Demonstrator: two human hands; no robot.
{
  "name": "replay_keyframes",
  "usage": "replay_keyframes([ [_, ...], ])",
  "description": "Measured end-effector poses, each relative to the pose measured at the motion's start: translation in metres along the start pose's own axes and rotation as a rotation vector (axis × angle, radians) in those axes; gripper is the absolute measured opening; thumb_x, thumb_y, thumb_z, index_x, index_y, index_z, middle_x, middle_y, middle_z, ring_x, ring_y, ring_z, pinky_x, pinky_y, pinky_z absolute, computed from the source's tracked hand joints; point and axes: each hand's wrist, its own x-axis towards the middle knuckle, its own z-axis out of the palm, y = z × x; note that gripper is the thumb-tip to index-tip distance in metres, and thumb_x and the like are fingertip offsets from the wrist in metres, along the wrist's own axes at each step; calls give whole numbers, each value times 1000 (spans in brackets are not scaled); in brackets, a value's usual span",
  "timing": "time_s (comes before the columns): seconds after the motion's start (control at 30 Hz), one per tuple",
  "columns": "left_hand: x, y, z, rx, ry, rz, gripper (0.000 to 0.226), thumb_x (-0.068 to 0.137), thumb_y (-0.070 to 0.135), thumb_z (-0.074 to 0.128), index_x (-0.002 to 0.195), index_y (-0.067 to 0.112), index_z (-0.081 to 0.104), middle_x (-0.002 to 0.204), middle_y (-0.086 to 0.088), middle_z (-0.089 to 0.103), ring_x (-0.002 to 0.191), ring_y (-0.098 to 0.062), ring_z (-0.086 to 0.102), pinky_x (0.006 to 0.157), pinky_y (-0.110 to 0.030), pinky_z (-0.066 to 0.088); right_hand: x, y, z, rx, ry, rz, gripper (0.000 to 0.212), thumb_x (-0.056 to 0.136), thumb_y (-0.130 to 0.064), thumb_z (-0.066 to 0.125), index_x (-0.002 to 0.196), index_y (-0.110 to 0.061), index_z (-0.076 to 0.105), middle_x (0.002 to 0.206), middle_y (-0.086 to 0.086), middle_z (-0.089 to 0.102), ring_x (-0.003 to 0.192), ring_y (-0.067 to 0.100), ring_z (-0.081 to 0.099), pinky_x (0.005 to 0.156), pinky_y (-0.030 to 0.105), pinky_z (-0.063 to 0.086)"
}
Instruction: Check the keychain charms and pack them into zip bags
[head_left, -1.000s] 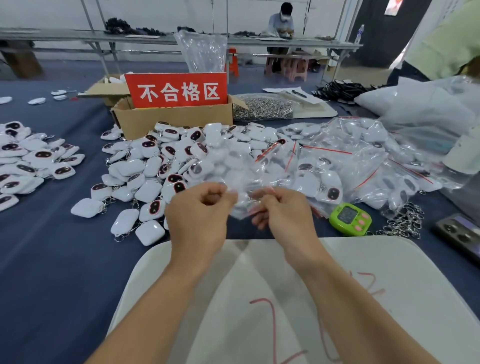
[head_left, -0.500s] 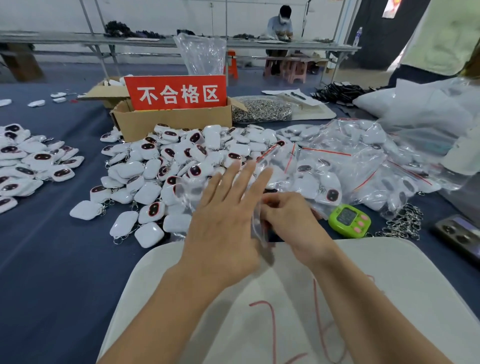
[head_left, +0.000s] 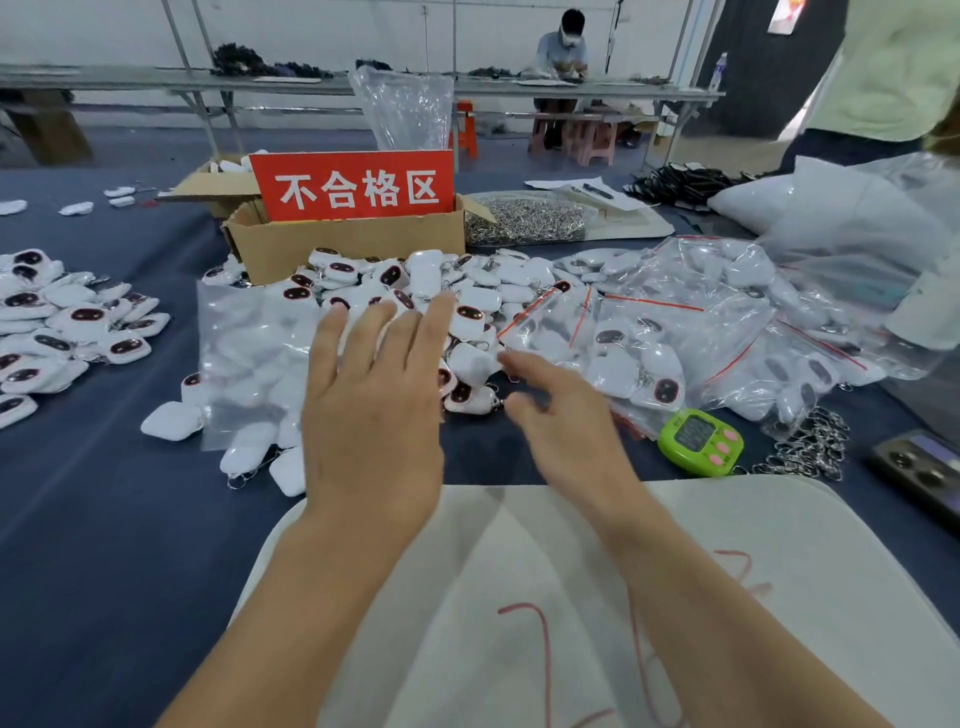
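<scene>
Head view gives us the zip bag (head_left: 244, 353) first: it lies flat, clear and unfilled over the near-left part of the pile of keychain charms (head_left: 483, 299), just to the left of our left hand (head_left: 374, 415). That hand is stretched out palm down, its fingers straight and spread over the bag's right edge and the charms beneath, gripping nothing. Our right hand (head_left: 566, 431) reaches forward beside it with loose fingers, nothing in them; it is blurred, so we cannot tell whether its fingertips touch the nearest charms. Right of the right hand lie the filled bags (head_left: 675, 332), heaped, with red zip strips. A green timer (head_left: 698, 441) sits just right of that wrist, and a tangle of metal key rings (head_left: 810, 447) lies further right. Beyond the left fingertips stands a cardboard box (head_left: 343, 249) carrying a red sign (head_left: 356, 184). Far left of the left hand lies a second heap of charms (head_left: 62, 322). Both forearms cross a white mat (head_left: 493, 571) on the blue table cover (head_left: 104, 519).
</scene>
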Motion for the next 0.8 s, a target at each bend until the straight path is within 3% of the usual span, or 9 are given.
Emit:
replay_keyframes([
  [0.07,1,-3,-2,57,-112,20,91,64,8,54,154,10,42,127,-10,65,134,-35,49,124,-49,14,-2,-3,10,-271,-201,-118,53,92,-10,59,142,-30,59,137,-4,61,132,13,49,114,35,36],
  [0.13,-2,0,2,80,-299,26,95,70,12,55,160,14,26,138,-5,60,144,-30,40,125,-45,0,-4,-3,17,-457,-310,-164,53,94,-14,57,144,-32,57,138,-5,59,132,17,47,112,39,34],
  [0.23,-6,0,16,-102,-435,-32,101,79,18,63,163,26,8,150,6,49,147,-14,26,122,-33,-13,-5,-2,14,-484,-174,-149,32,94,-17,56,118,-29,74,108,1,73,108,26,59,96,41,44],
  [0.33,-6,-6,23,-364,-505,-139,108,76,23,72,163,32,9,143,9,52,135,-9,31,121,-24,-6,-4,-1,12,-391,-68,-125,16,95,-18,57,97,-21,72,94,2,68,95,23,57,82,38,44],
  [0.47,-10,-6,31,-357,-491,-162,111,73,31,74,162,30,9,142,8,52,135,-12,39,123,-33,12,-7,3,20,-519,-206,-191,26,96,-21,56,123,-23,59,117,-3,60,110,23,50,87,37,36],
  [0.53,-11,-8,33,-397,-493,-198,114,70,33,78,162,30,11,145,9,49,137,-12,38,121,-31,15,-6,4,18,-561,-142,-156,21,96,-25,55,116,-24,59,110,-3,62,104,27,53,79,38,34],
  [0.6,-10,-11,37,-401,-515,-180,115,69,38,79,163,30,12,157,9,38,146,-12,28,122,-30,11,-6,5,15,-592,-119,-129,19,94,-21,57,113,-23,56,105,-2,59,98,28,50,77,40,35],
  [0.7,-11,-9,37,-412,-537,-171,121,65,50,80,162,35,10,170,11,12,156,-8,3,126,-31,-1,-7,5,10,-617,-175,-82,39,89,-11,61,126,-24,54,114,0,53,103,27,51,82,38,39],
  [0.8,-7,1,25,-463,-367,-177,121,55,57,81,159,42,21,168,17,14,157,-7,1,123,-23,-6,-13,-3,0,-451,-39,-35,39,85,-1,55,112,-29,50,96,-5,57,89,24,55,73,39,42],
])
